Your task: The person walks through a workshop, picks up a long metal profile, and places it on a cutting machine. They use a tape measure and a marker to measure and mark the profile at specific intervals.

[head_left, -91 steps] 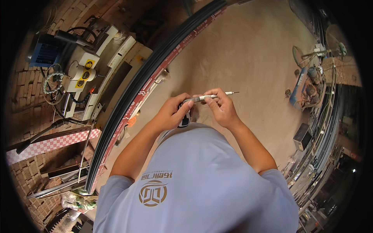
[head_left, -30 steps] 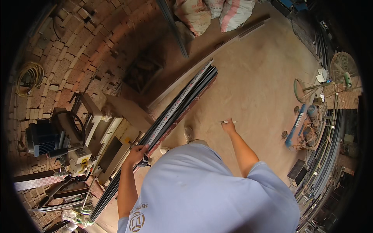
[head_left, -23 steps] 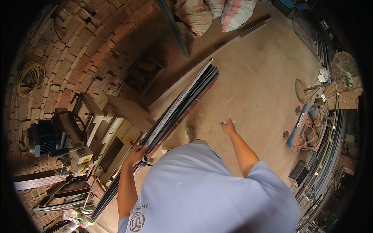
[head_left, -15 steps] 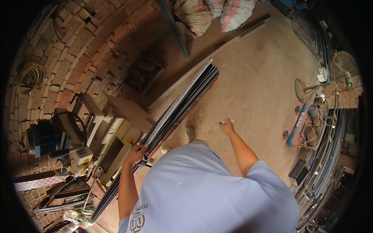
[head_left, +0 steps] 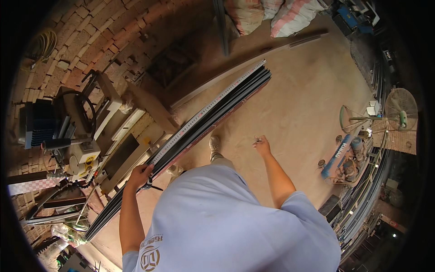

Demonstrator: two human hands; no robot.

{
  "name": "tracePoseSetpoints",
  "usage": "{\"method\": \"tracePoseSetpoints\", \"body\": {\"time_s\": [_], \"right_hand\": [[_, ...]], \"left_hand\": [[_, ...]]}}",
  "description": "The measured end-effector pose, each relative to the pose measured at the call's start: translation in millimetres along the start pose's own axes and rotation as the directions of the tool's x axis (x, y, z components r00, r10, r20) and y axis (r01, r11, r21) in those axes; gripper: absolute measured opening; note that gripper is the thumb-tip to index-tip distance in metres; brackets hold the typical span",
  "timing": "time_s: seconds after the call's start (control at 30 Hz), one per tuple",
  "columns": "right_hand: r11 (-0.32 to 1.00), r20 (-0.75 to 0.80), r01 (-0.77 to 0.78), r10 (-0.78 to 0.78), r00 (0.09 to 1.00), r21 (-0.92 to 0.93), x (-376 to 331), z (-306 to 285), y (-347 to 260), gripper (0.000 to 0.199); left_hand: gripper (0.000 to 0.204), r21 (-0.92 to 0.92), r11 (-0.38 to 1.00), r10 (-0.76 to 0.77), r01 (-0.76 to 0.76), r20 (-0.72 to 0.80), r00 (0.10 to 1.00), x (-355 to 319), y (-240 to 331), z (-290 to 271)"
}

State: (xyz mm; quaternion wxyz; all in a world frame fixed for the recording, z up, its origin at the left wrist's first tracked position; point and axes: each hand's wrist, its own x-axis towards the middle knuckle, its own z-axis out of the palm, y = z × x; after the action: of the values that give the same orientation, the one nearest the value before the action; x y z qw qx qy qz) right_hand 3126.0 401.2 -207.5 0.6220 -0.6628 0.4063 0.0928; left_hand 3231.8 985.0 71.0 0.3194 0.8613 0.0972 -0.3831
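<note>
- Left hand (head_left: 139, 177) has moved nearer along dark bars (head_left: 222, 109); more tape measure (head_left: 199, 117) shows.
- It lies along the bars, near end clasped in that curled hand.
- Right hand (head_left: 262, 146), farther right: fist around marker (head_left: 257, 140).

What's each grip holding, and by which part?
Left grip: long white tape measure, at its case end. Right grip: small slim pale object; held part unclear.
</note>
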Motion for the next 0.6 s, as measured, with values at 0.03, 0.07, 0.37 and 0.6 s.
{"method": "tracePoseSetpoints", "body": {"time_s": [0.03,0.07,0.37,0.6], "right_hand": [[0.995,-0.032,0.003,-0.006,0.999,-0.103,-9,7,-9,0.019],[0.998,-0.039,0.02,-0.022,0.999,-0.057,-20,15,-17,0.006],[0.957,-0.129,0.283,-0.289,0.949,-0.061,-128,107,-35,0.036],[0.911,-0.069,0.401,-0.408,0.91,-0.099,-216,157,-79,0.029]], "left_hand": [[0.052,0.027,1.0,0.002,-0.002,-0.009,1.0,-4,-15,-6],[0.051,0.027,1.0,0.016,-0.016,-0.01,1.0,-7,-30,-11],[0.051,0.018,1.0,0.009,-0.008,-0.064,0.998,-48,-162,-58],[0.052,0.089,0.996,-0.015,0.03,-0.164,0.986,-80,-233,-79]]}}
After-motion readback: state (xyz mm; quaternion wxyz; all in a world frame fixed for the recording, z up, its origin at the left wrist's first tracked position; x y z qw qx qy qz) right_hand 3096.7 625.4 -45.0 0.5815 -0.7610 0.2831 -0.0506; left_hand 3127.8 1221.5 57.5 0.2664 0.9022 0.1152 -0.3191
